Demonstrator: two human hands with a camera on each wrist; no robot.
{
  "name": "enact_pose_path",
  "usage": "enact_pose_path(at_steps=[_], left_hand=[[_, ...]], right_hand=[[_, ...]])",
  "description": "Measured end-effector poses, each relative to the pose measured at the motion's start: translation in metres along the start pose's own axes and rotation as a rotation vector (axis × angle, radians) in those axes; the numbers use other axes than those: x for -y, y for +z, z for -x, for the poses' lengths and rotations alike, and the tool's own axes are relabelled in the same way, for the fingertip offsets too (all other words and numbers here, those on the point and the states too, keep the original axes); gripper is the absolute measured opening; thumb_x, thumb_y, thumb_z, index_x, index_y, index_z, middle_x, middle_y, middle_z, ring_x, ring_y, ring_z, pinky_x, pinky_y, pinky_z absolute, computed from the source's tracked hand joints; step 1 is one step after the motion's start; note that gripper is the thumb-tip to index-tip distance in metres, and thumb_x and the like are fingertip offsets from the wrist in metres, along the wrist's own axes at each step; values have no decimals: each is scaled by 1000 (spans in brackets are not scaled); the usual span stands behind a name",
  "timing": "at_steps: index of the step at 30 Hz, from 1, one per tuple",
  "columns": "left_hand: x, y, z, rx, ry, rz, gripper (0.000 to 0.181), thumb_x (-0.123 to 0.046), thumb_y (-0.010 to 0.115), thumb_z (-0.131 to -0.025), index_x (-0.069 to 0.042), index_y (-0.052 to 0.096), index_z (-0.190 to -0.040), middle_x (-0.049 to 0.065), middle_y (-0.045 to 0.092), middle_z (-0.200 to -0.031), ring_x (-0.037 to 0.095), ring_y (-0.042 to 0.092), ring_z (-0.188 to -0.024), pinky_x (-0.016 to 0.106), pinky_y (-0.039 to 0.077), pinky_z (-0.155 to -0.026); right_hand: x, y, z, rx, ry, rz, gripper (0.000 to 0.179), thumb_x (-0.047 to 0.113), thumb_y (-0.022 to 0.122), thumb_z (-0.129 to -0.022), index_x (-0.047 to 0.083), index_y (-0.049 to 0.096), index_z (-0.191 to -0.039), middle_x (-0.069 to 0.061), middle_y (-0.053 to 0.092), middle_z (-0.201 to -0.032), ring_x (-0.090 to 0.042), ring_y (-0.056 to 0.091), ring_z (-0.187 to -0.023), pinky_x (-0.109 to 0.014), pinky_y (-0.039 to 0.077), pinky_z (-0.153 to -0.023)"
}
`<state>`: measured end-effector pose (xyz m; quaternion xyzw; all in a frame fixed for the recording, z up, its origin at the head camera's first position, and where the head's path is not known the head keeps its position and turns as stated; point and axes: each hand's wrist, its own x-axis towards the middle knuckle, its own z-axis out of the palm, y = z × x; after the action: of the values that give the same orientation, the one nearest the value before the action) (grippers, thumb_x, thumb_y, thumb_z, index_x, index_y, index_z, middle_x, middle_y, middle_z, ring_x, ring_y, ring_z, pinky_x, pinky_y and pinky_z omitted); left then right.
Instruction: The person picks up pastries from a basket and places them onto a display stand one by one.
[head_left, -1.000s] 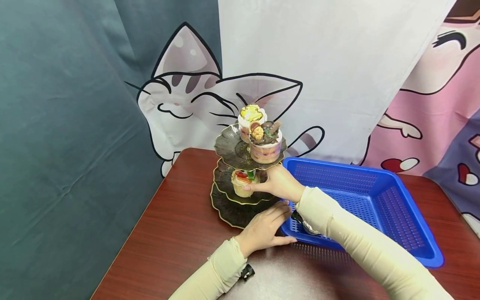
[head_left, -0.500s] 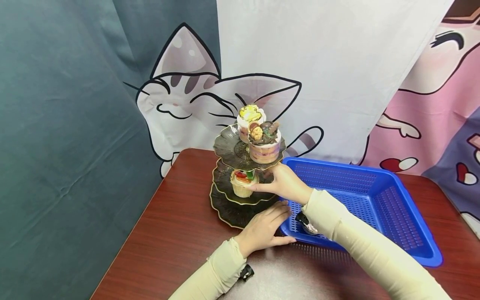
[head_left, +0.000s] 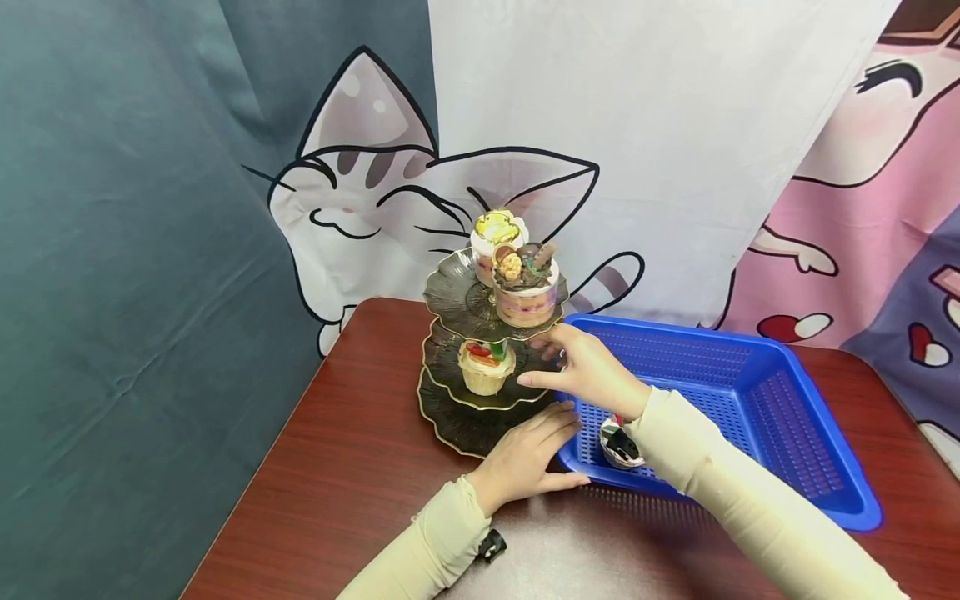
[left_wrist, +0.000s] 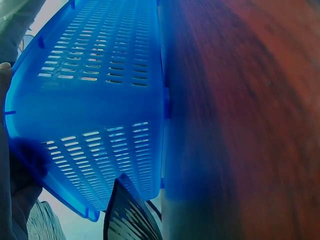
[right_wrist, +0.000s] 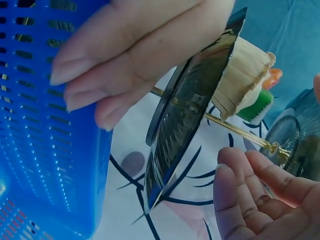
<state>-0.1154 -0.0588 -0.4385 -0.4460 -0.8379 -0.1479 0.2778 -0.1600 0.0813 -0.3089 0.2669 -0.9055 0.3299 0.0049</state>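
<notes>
In the head view, a cupcake [head_left: 486,369] with fruit topping sits on the middle plate [head_left: 442,354] of a dark three-tier cake stand. My right hand [head_left: 592,367] is beside that plate, its thumb apart from the cupcake and nothing between its fingers. In the right wrist view its loosely bent fingers [right_wrist: 270,195] appear near the stand's golden rod. My left hand [head_left: 521,462] rests at the near-left corner of the blue basket [head_left: 821,433], fairly straight fingers along one side and thumb along the front. Inside the basket lies another cupcake [head_left: 621,443], partly hidden by the right wrist.
Two layered cake cups, one chocolate-topped [head_left: 527,287] and one yellow-topped [head_left: 497,237], stand on the top plate [head_left: 461,292]. The bottom plate [head_left: 457,421] sits close to the basket. A printed cat curtain [head_left: 525,100] hangs behind the brown table [head_left: 337,467].
My right hand has let go of the cupcake on the middle plate and drawn back to the right. More of the cupcake in the basket shows. The left hand has stayed put.
</notes>
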Motion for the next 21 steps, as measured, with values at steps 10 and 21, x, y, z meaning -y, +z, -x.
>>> enact_pose_path(at_steps=[10,21], left_hand=[[0,2,0,-12,12,-12,64,-56,72,-76,-10,65,-119,1,64,-126,16,51,-130,25,38,-113],[1,1,-1,-39,33,-18,64,-56,74,-75,-8,66,-117,3,65,-123,17,54,-126,28,41,-112]], right_hand=[[-9,-10,20,-22,-42,20,54,35,76,-81,5,61,-123,-10,67,-112,-18,63,-94,-34,53,-80],[-19,-21,42,-58,-31,68,52,33,77,-80,7,62,-122,-6,67,-112,-14,63,-93,-34,54,-80]])
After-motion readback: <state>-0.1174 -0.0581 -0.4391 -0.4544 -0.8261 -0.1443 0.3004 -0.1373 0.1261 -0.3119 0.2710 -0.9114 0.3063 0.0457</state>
